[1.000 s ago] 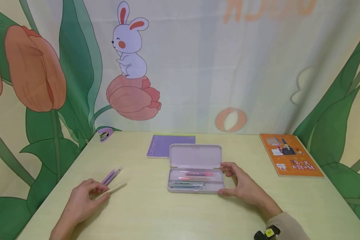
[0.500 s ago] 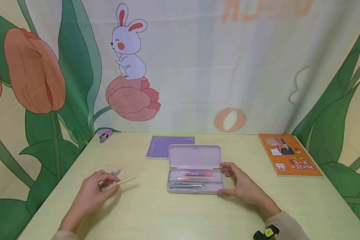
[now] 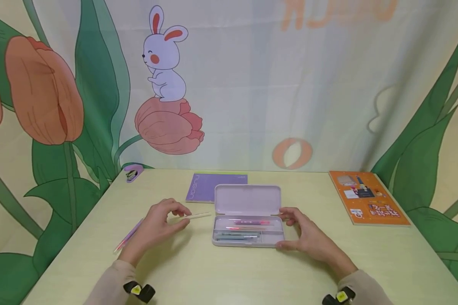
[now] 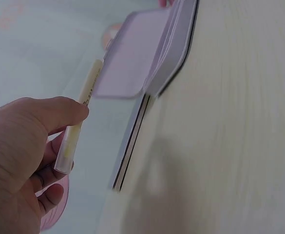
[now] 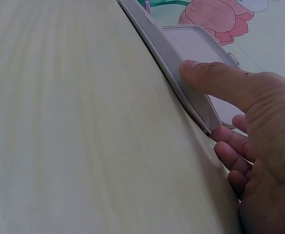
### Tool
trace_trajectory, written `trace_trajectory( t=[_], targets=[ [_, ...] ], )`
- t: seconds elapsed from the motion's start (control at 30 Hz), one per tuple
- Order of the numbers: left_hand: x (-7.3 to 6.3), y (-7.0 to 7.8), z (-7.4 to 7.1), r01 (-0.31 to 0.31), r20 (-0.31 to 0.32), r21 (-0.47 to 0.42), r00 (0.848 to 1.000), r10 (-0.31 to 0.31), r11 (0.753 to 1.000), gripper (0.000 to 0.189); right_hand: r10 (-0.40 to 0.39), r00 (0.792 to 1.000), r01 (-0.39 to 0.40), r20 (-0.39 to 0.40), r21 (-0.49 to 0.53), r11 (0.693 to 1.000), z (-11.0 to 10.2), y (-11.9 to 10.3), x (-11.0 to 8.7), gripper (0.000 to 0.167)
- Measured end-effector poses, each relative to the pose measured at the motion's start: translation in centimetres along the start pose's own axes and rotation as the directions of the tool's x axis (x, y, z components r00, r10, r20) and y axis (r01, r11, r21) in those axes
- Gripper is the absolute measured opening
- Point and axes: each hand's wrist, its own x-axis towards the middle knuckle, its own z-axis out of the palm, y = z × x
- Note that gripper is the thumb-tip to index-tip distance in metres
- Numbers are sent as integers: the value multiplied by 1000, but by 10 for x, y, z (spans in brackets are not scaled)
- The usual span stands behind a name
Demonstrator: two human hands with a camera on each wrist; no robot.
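My left hand pinches a pale yellow highlighter between thumb and fingers, just left of the pencil case. A translucent cap covers one end of it, and the barrel bears small print. The pale lilac pencil case lies with its lid raised. Inside are a pinkish pen in the back section and grey-green pens in the front one. With the thumb on the front wall and fingers behind, my right hand holds the case's right end.
Purple pens lie on the table beside my left forearm, partly hidden. A purple notebook sits behind the case. At the back left is a lilac stapler; an orange book lies at the right.
My left hand has carried the highlighter rightward and away from me, from beside the purple pens to near the case. My right hand has stayed on the case's end.
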Motion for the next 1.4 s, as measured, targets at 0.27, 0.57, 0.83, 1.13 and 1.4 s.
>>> trace_trajectory(
  t=[0.27, 0.57, 0.83, 1.13, 1.4],
  targets=[
    [36, 24, 33, -66, 75, -61, 995, 70, 996, 12, -1, 1000, 1, 7, 8, 1000, 1, 1, 0, 102],
    [59, 46, 64, -128, 102, -97, 985, 138, 987, 11, -1, 1000, 1, -4, -2, 1000, -3, -1, 0, 102],
    [71, 66, 95, -190, 135, -91, 970, 201, 978, 11, 1, 1000, -1, 7, -1, 1000, -1, -1, -1, 102],
    [77, 79, 119, -222, 150, -85, 961, 232, 971, 13, 10, 1000, -10, 5, -4, 1000, 1, -1, -1, 101],
    [76, 78, 119, -163, 165, -127, 969, 183, 978, 17, 6, 1000, -6, -1, -18, 1000, 0, -1, -1, 101]
  ],
)
